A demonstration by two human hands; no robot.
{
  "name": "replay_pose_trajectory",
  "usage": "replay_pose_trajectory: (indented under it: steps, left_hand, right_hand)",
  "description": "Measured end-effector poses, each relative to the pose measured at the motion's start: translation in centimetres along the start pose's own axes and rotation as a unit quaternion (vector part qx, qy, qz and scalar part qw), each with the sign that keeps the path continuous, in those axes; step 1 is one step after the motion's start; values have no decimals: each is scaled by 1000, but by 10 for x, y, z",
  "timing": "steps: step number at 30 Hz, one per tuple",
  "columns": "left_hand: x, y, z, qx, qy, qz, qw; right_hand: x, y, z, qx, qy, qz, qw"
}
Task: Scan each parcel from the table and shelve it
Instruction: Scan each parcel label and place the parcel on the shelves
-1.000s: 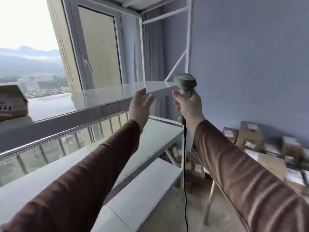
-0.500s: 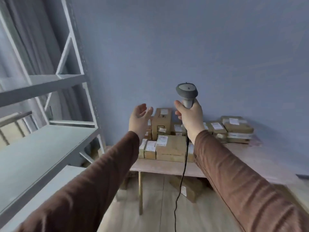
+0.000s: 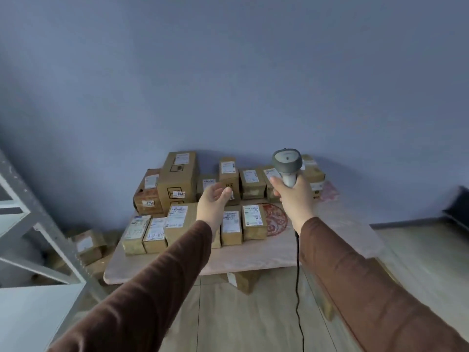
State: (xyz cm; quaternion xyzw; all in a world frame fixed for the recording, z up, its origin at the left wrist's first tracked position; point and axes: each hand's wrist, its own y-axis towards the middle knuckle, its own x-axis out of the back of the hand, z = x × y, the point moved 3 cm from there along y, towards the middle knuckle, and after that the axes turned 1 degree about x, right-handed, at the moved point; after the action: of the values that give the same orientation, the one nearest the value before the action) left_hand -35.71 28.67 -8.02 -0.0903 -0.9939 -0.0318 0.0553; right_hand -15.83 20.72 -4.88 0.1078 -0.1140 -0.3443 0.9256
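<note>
Above the table (image 3: pixel 317 247), the left hand (image 3: pixel 212 202) hovers over the parcels (image 3: pixel 177 222), fingers loosely curled, holding nothing; right hand (image 3: pixel 294 196) grips the scanner (image 3: pixel 286 166).

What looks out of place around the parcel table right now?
Parcels on the floor: one beside the shelf leg and another under the table, apart from the tidy rows on the table. Nothing looks spilled or crushed.

matt cardboard parcels (image 3: pixel 180 179), paper labels (image 3: pixel 229 167), grey plastic scanner (image 3: pixel 286 166).
</note>
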Motion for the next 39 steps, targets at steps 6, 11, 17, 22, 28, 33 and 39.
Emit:
replay_pose_trajectory:
  steps: [6, 11, 17, 22, 28, 33, 39]
  left_hand:
    - [-49, 62, 68, 60, 19, 40, 997]
    - [-72, 112, 127, 110, 62, 51, 991]
    - [-94, 154, 186, 180, 95, 62, 977]
    - [-118, 180, 219, 209, 123, 66, 968]
    - [-143, 206, 245, 225, 165, 53, 959]
    - [-157, 214, 258, 230, 211, 51, 949]
    - [-167, 218, 257, 243, 245, 39, 938]
  right_hand:
    - [1, 45, -86, -73, -58, -24, 995]
    - [-17, 79, -147, -122, -88, -23, 988]
    - [-44, 102, -216, -173, -98, -6, 980]
    - [-67, 117, -275, -248, -72, 15, 966]
    - [-89, 130, -334, -316, -39, 29, 948]
    - [-100, 133, -371, -365, -28, 47, 930]
    - [-92, 138, -387, -377, -6, 51, 925]
